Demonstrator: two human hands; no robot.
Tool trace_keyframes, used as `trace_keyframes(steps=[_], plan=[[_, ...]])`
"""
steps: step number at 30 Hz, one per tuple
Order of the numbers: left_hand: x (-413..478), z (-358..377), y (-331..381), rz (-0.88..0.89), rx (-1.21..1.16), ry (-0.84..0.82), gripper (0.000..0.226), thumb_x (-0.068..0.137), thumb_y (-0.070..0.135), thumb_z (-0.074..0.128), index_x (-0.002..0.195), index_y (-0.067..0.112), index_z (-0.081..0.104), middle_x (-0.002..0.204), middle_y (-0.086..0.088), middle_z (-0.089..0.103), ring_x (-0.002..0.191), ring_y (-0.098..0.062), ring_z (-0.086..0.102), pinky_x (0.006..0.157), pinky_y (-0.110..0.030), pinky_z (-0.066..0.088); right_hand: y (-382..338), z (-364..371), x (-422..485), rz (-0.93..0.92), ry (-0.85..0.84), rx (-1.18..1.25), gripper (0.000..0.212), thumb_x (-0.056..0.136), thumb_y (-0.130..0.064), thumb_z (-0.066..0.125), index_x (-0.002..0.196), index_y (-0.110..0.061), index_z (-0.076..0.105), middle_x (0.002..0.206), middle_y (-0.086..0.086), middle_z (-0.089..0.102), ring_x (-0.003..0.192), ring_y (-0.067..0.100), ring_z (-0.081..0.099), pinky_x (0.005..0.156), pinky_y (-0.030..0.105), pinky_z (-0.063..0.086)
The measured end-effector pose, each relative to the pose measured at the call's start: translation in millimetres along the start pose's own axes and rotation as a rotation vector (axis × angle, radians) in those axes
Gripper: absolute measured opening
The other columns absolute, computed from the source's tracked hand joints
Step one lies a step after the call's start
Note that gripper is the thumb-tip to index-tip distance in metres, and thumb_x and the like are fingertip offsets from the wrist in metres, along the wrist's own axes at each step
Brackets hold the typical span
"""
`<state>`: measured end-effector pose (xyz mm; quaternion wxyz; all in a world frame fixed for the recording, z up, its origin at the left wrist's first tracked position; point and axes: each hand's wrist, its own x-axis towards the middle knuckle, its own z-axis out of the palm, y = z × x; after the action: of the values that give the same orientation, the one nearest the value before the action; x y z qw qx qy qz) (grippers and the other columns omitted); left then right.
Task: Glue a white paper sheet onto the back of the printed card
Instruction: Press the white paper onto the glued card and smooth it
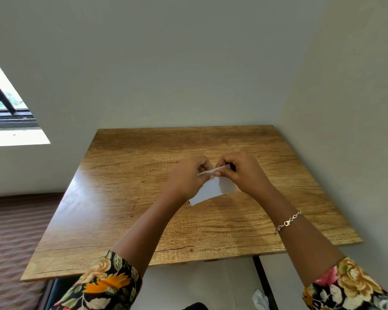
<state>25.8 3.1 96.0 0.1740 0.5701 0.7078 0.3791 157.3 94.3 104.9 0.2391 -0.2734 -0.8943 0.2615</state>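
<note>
A white paper sheet (215,189) lies flat on the wooden table (126,198) under my hands, its near left corner showing a dark edge. Above it, my left hand (186,177) and my right hand (240,171) pinch the two ends of a thin white piece (211,171) seen almost edge-on, tilted up to the right. I cannot tell whether this thin piece is the printed card or another sheet; no print shows. The fingers of both hands are closed on it. No glue is in view.
Plain walls stand right behind the table's far edge and along its right side. A window (2,104) is at the left. Patterned floor (11,231) lies left of the table. A crumpled white thing (260,299) sits on the floor below the table's near edge.
</note>
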Motion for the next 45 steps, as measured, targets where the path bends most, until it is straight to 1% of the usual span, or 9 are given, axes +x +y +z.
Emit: trace_keyframes(steps=[8,12,15,19,23,26,33,38,45], plan=[[0,-2,2,-0.053,-0.144,0.083,0.006,0.079,0.014,0.068,0.079,0.016,0.062,0.076,0.006,0.06,0.069,-0.011,0.054,0.065,-0.032,0.044,1,-8,1,0.101,0.072,0.257,0.006,0.076,-0.007,0.069,0.076,-0.004,0.063,0.073,0.0,0.061,0.071,0.013,0.053,0.06,0.013,0.039],[1,1,7,0.027,-0.093,0.108,0.012,0.077,0.022,0.071,0.086,0.019,0.064,0.08,0.01,0.061,0.069,0.002,0.051,0.063,-0.023,0.041,-2,-6,3,0.039,0.058,0.162,0.008,0.077,-0.01,0.068,0.076,-0.002,0.064,0.073,0.004,0.062,0.067,0.012,0.051,0.058,0.02,0.036],[1,1,10,0.034,-0.196,0.182,0.008,0.079,0.018,0.069,0.075,0.016,0.062,0.074,0.003,0.062,0.064,-0.001,0.051,0.058,-0.014,0.038,-3,-6,4,0.075,0.079,0.332,0.005,0.078,-0.009,0.068,0.079,-0.01,0.063,0.073,-0.002,0.059,0.071,0.012,0.054,0.064,0.024,0.041],[0,-1,8,-0.026,-0.375,0.281,0.013,0.081,0.011,0.066,0.071,0.016,0.059,0.075,-0.004,0.063,0.07,-0.017,0.057,0.06,-0.023,0.042,0,-9,1,0.131,0.043,0.507,0.008,0.079,-0.01,0.066,0.083,-0.016,0.064,0.084,0.004,0.064,0.082,0.02,0.059,0.073,0.031,0.048],[-1,-2,6,-0.062,-0.49,0.273,0.008,0.081,0.009,0.066,0.077,0.011,0.059,0.084,-0.011,0.064,0.076,-0.023,0.059,0.065,-0.031,0.045,1,-4,-1,0.159,0.07,0.465,0.012,0.079,-0.005,0.064,0.08,0.007,0.062,0.079,0.015,0.061,0.075,0.026,0.056,0.067,0.037,0.048],[-4,-3,8,-0.038,-0.519,0.207,0.007,0.082,0.012,0.066,0.087,0.011,0.062,0.09,-0.012,0.067,0.082,-0.027,0.063,0.068,-0.034,0.049,0,-4,0,0.171,0.117,0.407,0.011,0.079,-0.005,0.065,0.075,0.004,0.061,0.075,0.021,0.059,0.071,0.026,0.053,0.066,0.035,0.043],[-5,-2,14,-0.013,-0.408,0.173,0.021,0.079,0.025,0.07,0.087,0.008,0.06,0.086,-0.012,0.067,0.078,-0.031,0.064,0.06,-0.038,0.049,-7,-8,1,0.121,0.06,0.27,0.01,0.077,-0.015,0.069,0.073,-0.007,0.064,0.071,0.0,0.062,0.066,0.012,0.055,0.059,0.024,0.042],[-3,1,13,-0.08,-0.541,0.293,0.018,0.085,0.01,0.061,0.085,-0.006,0.053,0.087,-0.025,0.062,0.08,-0.041,0.061,0.069,-0.055,0.05,-1,-3,-2,0.222,0.105,0.5,0.019,0.08,-0.008,0.065,0.093,0.005,0.06,0.096,0.022,0.067,0.086,0.027,0.065,0.063,0.023,0.054],[-5,-2,11,-0.054,-0.572,0.217,0.012,0.08,0.018,0.069,0.089,0.016,0.06,0.09,0.005,0.062,0.078,-0.007,0.059,0.065,-0.02,0.049,1,-2,-5,0.25,0.093,0.476,0.015,0.081,-0.007,0.064,0.083,0.007,0.062,0.089,0.026,0.066,0.081,0.032,0.064,0.064,0.03,0.052]])
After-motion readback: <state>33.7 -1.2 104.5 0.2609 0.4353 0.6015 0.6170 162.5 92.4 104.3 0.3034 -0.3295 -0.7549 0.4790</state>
